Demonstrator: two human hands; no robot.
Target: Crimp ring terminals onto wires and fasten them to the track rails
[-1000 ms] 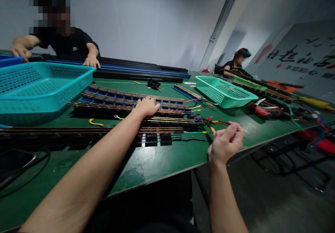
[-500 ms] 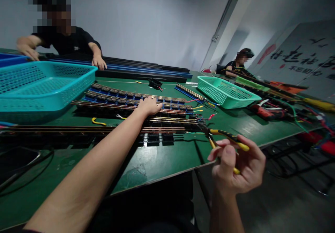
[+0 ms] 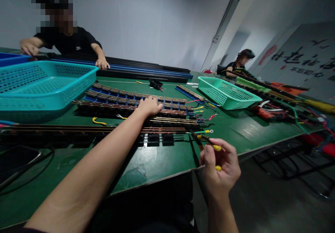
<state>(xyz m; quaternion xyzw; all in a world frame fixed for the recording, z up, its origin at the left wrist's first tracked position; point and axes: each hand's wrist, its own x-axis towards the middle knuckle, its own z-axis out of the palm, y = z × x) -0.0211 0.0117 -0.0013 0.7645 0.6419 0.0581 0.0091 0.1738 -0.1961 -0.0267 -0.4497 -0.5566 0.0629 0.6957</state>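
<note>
The right hand holds the pliers – they stick out ahead of it, near the green wire. The left hand lies on the rods – I can't tell if it grips.

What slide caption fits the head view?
Left hand on metal rails, right hand holding yellow-handled pliers near a green wire.

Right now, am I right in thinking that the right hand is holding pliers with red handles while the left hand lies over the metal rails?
Not quite: the handles of the pliers in the right hand are yellow and black, not red, as the head view shows. The left hand does lie over the metal rails.
</note>
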